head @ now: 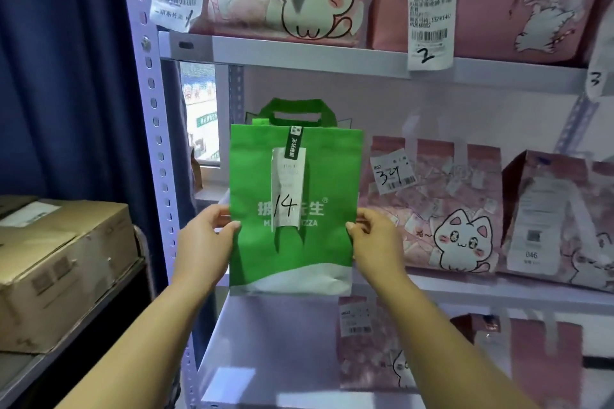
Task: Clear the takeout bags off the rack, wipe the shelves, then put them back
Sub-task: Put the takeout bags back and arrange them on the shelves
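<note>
While both hands hold it, the green bag (292, 252) hangs upright at the left end of the middle shelf (498, 285). It is in front of the shelf's front edge, not resting on it, and its base shows below the edge line.

- Left hand (207, 242): thumb on the bag's front face, fingers curled behind the left side edge.
- Right hand (375, 242): same pinch on the right side edge.
- A receipt slip (288, 189) marked 14 is fixed to the front.
- Pink cat-print bags (432, 209) stand on the same shelf just to the right, with more on the shelf above and on the lower shelf (265, 342).
- An upright of the rack (156, 129) stands just left of the bag, and a cardboard box (59, 269) sits further left, off the rack.

Judgement: one bag is in transit, and a single view does not show which way. Most bags are on the shelves, so clearing looks likelier, which puts this early in the task. The next move calls for keeping the bag upright, clear of the shelf edge and the neighbouring pink bag, then setting it down off the rack.
</note>
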Demonstrator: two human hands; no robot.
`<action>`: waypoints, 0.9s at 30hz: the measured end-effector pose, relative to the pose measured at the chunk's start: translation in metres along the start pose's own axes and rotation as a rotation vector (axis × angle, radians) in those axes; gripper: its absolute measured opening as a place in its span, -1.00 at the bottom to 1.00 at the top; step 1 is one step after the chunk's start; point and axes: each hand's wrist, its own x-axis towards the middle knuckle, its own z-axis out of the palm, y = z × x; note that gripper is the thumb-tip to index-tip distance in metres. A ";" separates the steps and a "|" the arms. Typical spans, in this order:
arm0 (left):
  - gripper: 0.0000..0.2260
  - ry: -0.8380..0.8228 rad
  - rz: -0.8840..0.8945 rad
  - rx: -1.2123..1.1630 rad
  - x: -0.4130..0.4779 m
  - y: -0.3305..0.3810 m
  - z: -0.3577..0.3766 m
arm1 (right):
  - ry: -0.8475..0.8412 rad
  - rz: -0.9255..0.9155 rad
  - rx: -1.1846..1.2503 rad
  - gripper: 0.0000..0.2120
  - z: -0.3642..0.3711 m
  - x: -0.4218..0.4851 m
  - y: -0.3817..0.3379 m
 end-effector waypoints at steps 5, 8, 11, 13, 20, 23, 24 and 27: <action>-0.79 -0.018 0.000 0.009 0.013 -0.005 0.005 | 0.038 -0.002 0.009 -0.72 0.008 0.012 0.005; -0.75 -0.034 0.006 0.023 0.024 -0.004 0.011 | 0.048 0.004 0.000 -0.71 0.013 0.023 0.005; -0.68 -0.065 0.028 0.042 0.036 -0.003 0.019 | 0.047 0.022 -0.009 -0.70 0.019 0.035 0.005; -0.65 -0.085 0.026 0.044 0.042 -0.005 0.024 | 0.047 0.035 -0.016 -0.67 0.023 0.042 0.008; -0.64 -0.114 0.012 0.083 0.063 -0.016 0.037 | 0.029 0.028 -0.043 -0.68 0.035 0.060 0.017; -0.64 -0.105 0.012 0.091 0.067 -0.017 0.039 | 0.037 0.026 -0.041 -0.71 0.037 0.063 0.018; -0.64 -0.102 0.010 0.090 0.067 -0.017 0.039 | 0.041 0.028 -0.035 -0.71 0.036 0.063 0.019; -0.64 -0.086 0.005 0.077 0.063 -0.014 0.037 | 0.069 0.033 -0.007 -0.75 0.032 0.061 0.018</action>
